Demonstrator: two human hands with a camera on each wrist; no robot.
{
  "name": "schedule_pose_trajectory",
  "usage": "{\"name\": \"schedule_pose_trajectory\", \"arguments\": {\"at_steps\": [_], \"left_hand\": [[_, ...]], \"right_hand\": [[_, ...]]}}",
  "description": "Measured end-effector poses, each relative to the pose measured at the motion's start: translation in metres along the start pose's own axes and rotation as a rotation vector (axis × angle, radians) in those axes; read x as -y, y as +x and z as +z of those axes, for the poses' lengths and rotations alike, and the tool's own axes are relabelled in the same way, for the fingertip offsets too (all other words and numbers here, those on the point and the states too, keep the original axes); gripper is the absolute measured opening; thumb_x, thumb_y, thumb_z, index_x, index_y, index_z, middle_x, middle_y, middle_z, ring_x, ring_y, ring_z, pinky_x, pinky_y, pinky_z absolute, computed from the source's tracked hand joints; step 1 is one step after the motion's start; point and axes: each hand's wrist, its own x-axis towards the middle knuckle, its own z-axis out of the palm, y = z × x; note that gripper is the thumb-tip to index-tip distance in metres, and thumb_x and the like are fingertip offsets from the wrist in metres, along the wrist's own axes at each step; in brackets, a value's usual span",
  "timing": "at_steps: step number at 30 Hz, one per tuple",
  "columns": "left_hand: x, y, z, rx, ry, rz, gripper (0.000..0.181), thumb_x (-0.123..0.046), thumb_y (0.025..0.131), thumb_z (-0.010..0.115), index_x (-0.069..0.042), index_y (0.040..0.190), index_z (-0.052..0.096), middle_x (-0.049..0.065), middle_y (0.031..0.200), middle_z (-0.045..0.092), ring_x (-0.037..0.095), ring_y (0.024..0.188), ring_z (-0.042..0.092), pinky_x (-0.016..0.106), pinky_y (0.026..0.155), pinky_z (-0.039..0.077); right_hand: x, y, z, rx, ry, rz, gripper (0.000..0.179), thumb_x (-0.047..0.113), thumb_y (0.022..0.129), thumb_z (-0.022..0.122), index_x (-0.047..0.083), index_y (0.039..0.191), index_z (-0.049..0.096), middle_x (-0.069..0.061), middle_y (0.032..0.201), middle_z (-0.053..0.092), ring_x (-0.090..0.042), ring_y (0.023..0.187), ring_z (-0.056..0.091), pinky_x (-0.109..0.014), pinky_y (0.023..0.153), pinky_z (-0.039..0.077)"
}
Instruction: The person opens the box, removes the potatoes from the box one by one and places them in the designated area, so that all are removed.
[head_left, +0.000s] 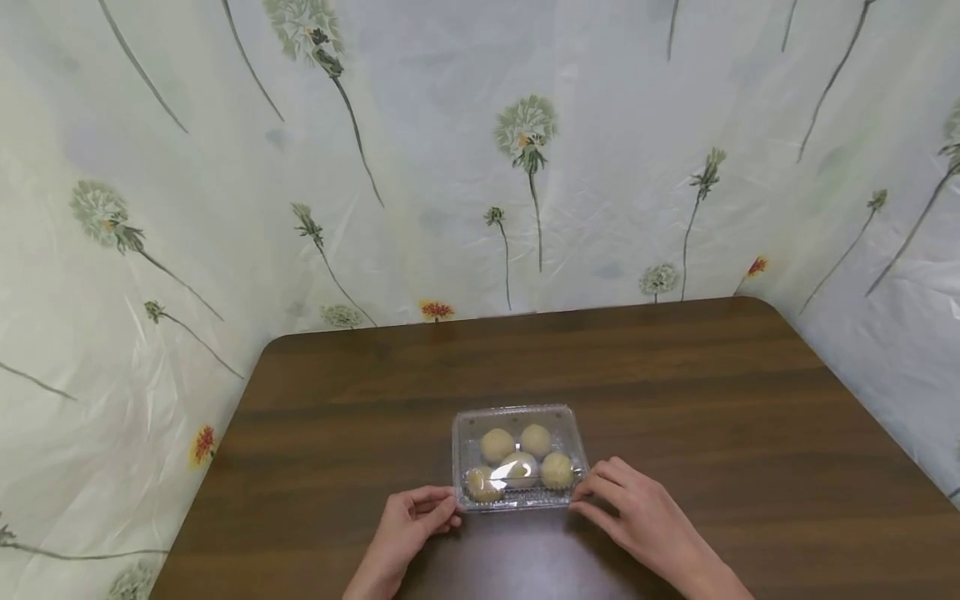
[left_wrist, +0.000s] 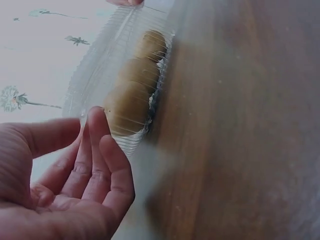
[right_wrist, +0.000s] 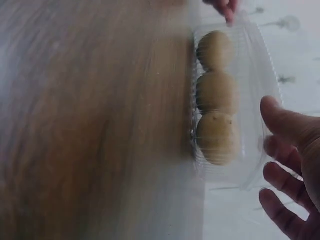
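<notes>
A clear plastic clamshell box (head_left: 517, 504) with ribbed walls lies on the brown table, its lid down over several round, pale yellow-brown, potato-like things (head_left: 536, 441). At the front left corner, my left hand (head_left: 412, 521) pinches the box's rim between thumb and fingertips, as the left wrist view shows from close by. My right hand (head_left: 626, 508) is at the front right corner. In the right wrist view, its thumb (right_wrist: 285, 120) overlaps the lid's edge while the other fingers (right_wrist: 285, 175) stay loosely spread.
The wooden table (head_left: 360, 392) has rounded back corners. A pale sheet (head_left: 442, 167) printed with dandelions hangs behind it and along both sides, close to the table's edges.
</notes>
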Motion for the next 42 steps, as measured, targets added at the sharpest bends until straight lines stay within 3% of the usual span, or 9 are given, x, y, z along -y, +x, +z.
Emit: {"name": "schedule_pose_trajectory", "arguments": {"at_steps": [4,9,15,22,33,38,42], "left_hand": [[-0.001,-0.001,0.000,0.028,-0.072,-0.035,0.027,-0.005,0.091,0.068,0.013,0.110,0.063,0.013,0.092,0.071,0.016,0.077,0.068,0.027,0.073,0.055],[0.000,-0.002,0.005,0.021,-0.135,-0.079,0.016,-0.003,0.090,0.066,0.007,0.102,0.064,0.010,0.087,0.071,0.015,0.074,0.067,0.025,0.070,0.055],[0.005,0.002,0.014,-0.059,-0.070,-0.021,0.008,0.002,0.086,0.063,0.006,0.094,0.064,0.008,0.079,0.070,0.012,0.066,0.062,0.019,0.060,0.050],[0.010,0.004,0.020,-0.121,-0.030,0.012,0.007,0.005,0.083,0.064,0.004,0.089,0.064,0.010,0.077,0.070,0.014,0.067,0.064,0.022,0.063,0.053],[0.008,0.004,0.016,-0.118,-0.017,0.038,0.011,0.007,0.083,0.063,0.011,0.094,0.064,0.014,0.081,0.071,0.015,0.069,0.065,0.026,0.067,0.056],[0.010,0.007,0.015,-0.102,-0.011,0.057,0.013,0.007,0.083,0.062,0.012,0.095,0.064,0.016,0.082,0.071,0.014,0.069,0.066,0.026,0.067,0.055],[0.009,0.007,0.012,-0.087,-0.034,0.064,0.013,0.005,0.087,0.064,0.013,0.097,0.063,0.019,0.085,0.071,0.015,0.070,0.067,0.026,0.069,0.056]], "right_hand": [[0.000,0.000,0.001,0.006,-0.025,0.026,0.025,0.016,0.072,0.083,0.024,0.089,0.067,0.019,0.091,0.058,-0.001,0.082,0.053,-0.015,0.068,0.046],[0.001,-0.002,0.002,0.019,-0.049,0.068,0.017,0.022,0.080,0.079,0.025,0.090,0.065,0.019,0.092,0.057,-0.001,0.081,0.053,-0.016,0.060,0.046],[0.000,-0.003,0.004,0.011,-0.055,0.075,0.009,0.033,0.091,0.069,0.026,0.088,0.064,0.019,0.091,0.056,0.000,0.078,0.052,-0.014,0.057,0.044],[0.000,-0.003,0.005,0.002,-0.018,0.077,0.010,0.033,0.093,0.068,0.027,0.088,0.063,0.020,0.090,0.055,-0.002,0.075,0.053,-0.015,0.058,0.043],[-0.007,-0.001,0.006,-0.016,0.036,0.052,0.009,0.031,0.090,0.071,0.026,0.087,0.064,0.020,0.090,0.057,0.001,0.074,0.052,-0.015,0.059,0.043],[-0.007,0.002,0.000,0.030,0.084,0.104,0.012,0.023,0.087,0.075,0.026,0.088,0.063,0.019,0.090,0.058,0.003,0.072,0.052,-0.012,0.058,0.042],[-0.010,0.008,-0.012,-0.006,0.081,0.151,0.013,0.023,0.087,0.074,0.027,0.088,0.063,0.019,0.090,0.059,0.004,0.069,0.052,-0.013,0.055,0.043]]}}
